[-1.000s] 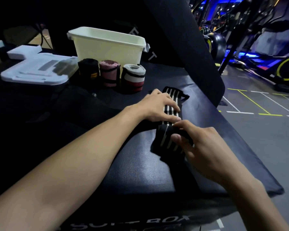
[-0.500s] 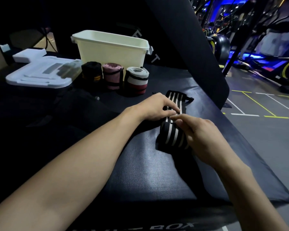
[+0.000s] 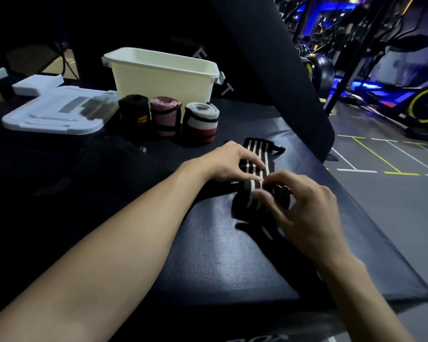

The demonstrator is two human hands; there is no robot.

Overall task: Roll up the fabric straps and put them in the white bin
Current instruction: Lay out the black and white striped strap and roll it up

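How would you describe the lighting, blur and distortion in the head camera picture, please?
Head view: dim overall, the far left nearly black; blue light glows at upper right; the right hand is motion-blurred over the striped strap; the white bin stays sharp; wide-angle stretching enlarges the near forearms.

Your two forearms are bare from the frame's lower edge up to the wrists: no sleeve, cuff, watch, band or glove shows on either. Your left hand [image 3: 229,162] and right hand [image 3: 304,206] are bare too, fingers ringless as far as the dim light lets you tell, nails short and plain
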